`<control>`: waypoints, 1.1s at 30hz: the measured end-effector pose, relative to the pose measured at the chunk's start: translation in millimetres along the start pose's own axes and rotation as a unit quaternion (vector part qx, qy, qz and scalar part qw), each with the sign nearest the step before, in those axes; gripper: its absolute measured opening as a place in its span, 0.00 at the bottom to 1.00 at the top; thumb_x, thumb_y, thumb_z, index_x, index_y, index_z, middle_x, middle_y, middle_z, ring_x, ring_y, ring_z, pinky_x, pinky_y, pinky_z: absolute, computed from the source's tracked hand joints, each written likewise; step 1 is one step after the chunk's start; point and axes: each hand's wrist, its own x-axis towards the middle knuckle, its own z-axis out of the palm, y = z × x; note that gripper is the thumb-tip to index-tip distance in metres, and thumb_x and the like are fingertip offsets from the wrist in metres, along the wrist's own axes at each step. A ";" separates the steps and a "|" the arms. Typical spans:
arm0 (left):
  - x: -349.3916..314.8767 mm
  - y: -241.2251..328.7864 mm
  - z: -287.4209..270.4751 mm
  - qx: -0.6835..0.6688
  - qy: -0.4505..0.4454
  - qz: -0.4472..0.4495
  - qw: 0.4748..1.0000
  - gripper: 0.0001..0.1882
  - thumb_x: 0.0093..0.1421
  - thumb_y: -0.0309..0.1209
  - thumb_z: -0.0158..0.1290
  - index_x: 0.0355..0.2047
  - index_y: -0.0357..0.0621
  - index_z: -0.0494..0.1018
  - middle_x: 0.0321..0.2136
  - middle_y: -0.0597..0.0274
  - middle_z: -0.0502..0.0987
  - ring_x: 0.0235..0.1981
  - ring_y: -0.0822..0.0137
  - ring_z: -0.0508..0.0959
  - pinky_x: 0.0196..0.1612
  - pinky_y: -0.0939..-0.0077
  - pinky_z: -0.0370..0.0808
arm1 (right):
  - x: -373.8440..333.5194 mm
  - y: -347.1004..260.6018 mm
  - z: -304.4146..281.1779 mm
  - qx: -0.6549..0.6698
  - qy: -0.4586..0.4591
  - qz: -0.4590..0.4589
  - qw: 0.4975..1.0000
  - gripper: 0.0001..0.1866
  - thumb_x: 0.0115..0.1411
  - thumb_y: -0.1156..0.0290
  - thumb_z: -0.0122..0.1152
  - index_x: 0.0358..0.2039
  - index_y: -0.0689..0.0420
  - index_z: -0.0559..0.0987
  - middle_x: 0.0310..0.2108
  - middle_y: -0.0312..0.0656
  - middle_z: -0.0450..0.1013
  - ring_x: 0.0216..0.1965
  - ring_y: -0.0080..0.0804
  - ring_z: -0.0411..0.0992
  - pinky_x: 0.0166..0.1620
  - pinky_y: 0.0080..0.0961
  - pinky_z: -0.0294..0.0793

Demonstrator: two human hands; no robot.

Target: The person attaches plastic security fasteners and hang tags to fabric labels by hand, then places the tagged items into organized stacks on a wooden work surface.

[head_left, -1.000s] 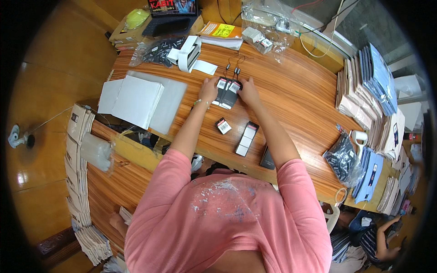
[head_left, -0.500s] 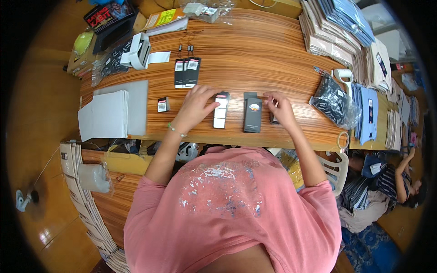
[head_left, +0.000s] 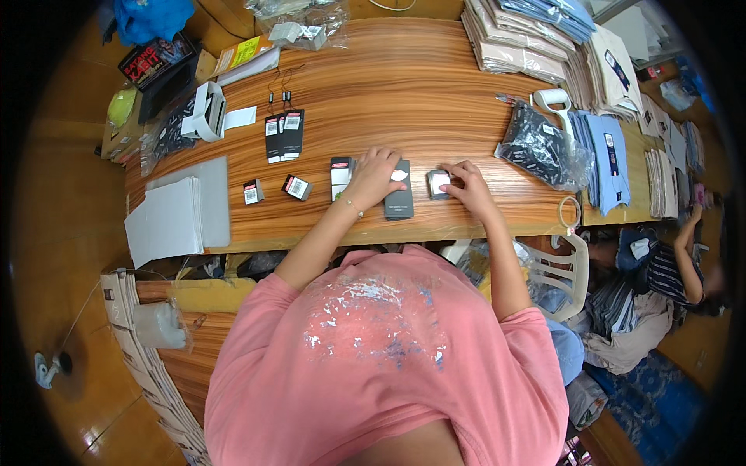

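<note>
My left hand (head_left: pixel 373 175) lies over the left edge of a stack of dark grey hang tags (head_left: pixel 399 205), fingers stretched and thumb apart on the top tag. Partly covered by this hand is a dark tag with white label panels (head_left: pixel 340 174). With thumb and fingers, my right hand (head_left: pixel 471 188) holds the edge of a small dark stack of tags with a white label (head_left: pixel 439 183), resting on the table. Farther left sit two small dark stacks with white barcode labels, one at the left (head_left: pixel 252 191) and one nearer my hand (head_left: pixel 296 186).
Black corded hang tags (head_left: pixel 284 134) lie beyond the small stacks. White sheets (head_left: pixel 165 221) are at left. On the right are a bag of black items (head_left: pixel 536 146), a white tagging tool (head_left: pixel 553 99), a tape roll (head_left: pixel 569 211) and folded garments (head_left: pixel 602 159). A person sits far right.
My left hand has shifted right, from the tag with white panels to the dark grey tags. A second small stack now shows at left. My right hand has closed on its small stack.
</note>
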 end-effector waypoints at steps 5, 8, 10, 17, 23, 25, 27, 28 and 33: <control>3.1 -1.3 0.5 0.035 -0.025 0.000 0.999 0.31 0.39 0.42 0.61 0.44 0.44 0.71 0.43 0.60 0.69 0.46 0.57 0.65 0.49 0.64 0.61 | -2.1 9.4 7.5 0.023 0.049 -0.008 0.999 0.21 0.40 0.74 0.66 0.38 0.58 0.76 0.32 0.43 0.67 0.37 0.39 0.65 0.42 0.30 0.66; -0.7 0.6 -1.0 0.036 0.003 0.004 0.999 0.31 0.38 0.42 0.62 0.44 0.45 0.71 0.43 0.61 0.69 0.45 0.58 0.65 0.49 0.65 0.61 | -1.2 7.7 10.6 0.060 0.079 -0.020 0.995 0.18 0.40 0.78 0.65 0.36 0.60 0.75 0.29 0.42 0.67 0.32 0.34 0.67 0.37 0.26 0.67; -3.8 3.2 -3.8 -0.009 0.008 -0.027 1.000 0.30 0.39 0.40 0.62 0.44 0.45 0.70 0.43 0.61 0.69 0.46 0.57 0.65 0.50 0.64 0.61 | -0.8 4.8 10.3 0.082 0.076 0.004 0.994 0.16 0.42 0.80 0.64 0.35 0.60 0.74 0.25 0.39 0.67 0.28 0.29 0.67 0.33 0.22 0.67; -8.7 -8.8 5.5 -0.291 0.024 -0.101 0.951 0.19 0.49 0.23 0.55 0.43 0.41 0.66 0.39 0.58 0.73 0.40 0.67 0.73 0.40 0.76 0.71 | -6.1 -18.4 12.0 0.291 0.056 0.044 0.954 0.10 0.49 0.82 0.59 0.34 0.61 0.74 0.21 0.30 0.68 0.21 0.12 0.62 0.25 0.11 0.61; -4.0 -1.2 -1.3 -0.456 -0.025 -0.221 0.861 0.19 0.52 0.20 0.53 0.43 0.40 0.60 0.33 0.55 0.76 0.35 0.74 0.75 0.37 0.82 0.72 | -9.3 -30.0 13.2 0.324 0.036 0.046 0.944 0.11 0.50 0.81 0.59 0.35 0.62 0.74 0.22 0.29 0.70 0.23 0.11 0.64 0.26 0.09 0.62; -2.0 2.4 -2.7 -0.441 -0.028 -0.226 0.868 0.17 0.54 0.21 0.52 0.42 0.39 0.60 0.32 0.56 0.76 0.35 0.74 0.75 0.36 0.82 0.72 | -8.6 -30.5 14.6 0.372 0.044 0.049 0.926 0.11 0.50 0.81 0.59 0.36 0.62 0.73 0.22 0.29 0.70 0.22 0.10 0.63 0.26 0.08 0.61; -0.3 7.6 -4.0 -0.456 -0.019 -0.223 0.861 0.15 0.55 0.22 0.51 0.41 0.39 0.61 0.31 0.58 0.76 0.34 0.76 0.75 0.35 0.83 0.71 | -10.8 -34.9 12.5 0.394 0.056 0.050 0.916 0.11 0.50 0.81 0.58 0.36 0.62 0.73 0.22 0.29 0.69 0.22 0.10 0.63 0.26 0.08 0.60; 0.2 11.5 -4.2 -0.479 -0.009 -0.217 0.850 0.13 0.55 0.23 0.50 0.41 0.39 0.62 0.30 0.60 0.76 0.32 0.77 0.74 0.33 0.84 0.71 | -13.0 -38.9 10.9 0.404 0.063 0.051 0.911 0.11 0.51 0.81 0.58 0.36 0.63 0.73 0.21 0.29 0.69 0.22 0.10 0.63 0.25 0.08 0.60; 9.4 42.8 -14.4 -0.470 0.004 -0.176 0.865 0.04 0.57 0.26 0.50 0.33 0.39 0.69 0.23 0.69 0.75 0.24 0.85 0.68 0.24 0.89 0.62 | -19.2 -64.8 8.8 0.388 0.094 0.023 0.917 0.12 0.51 0.79 0.59 0.37 0.61 0.73 0.20 0.29 0.68 0.22 0.11 0.62 0.25 0.10 0.60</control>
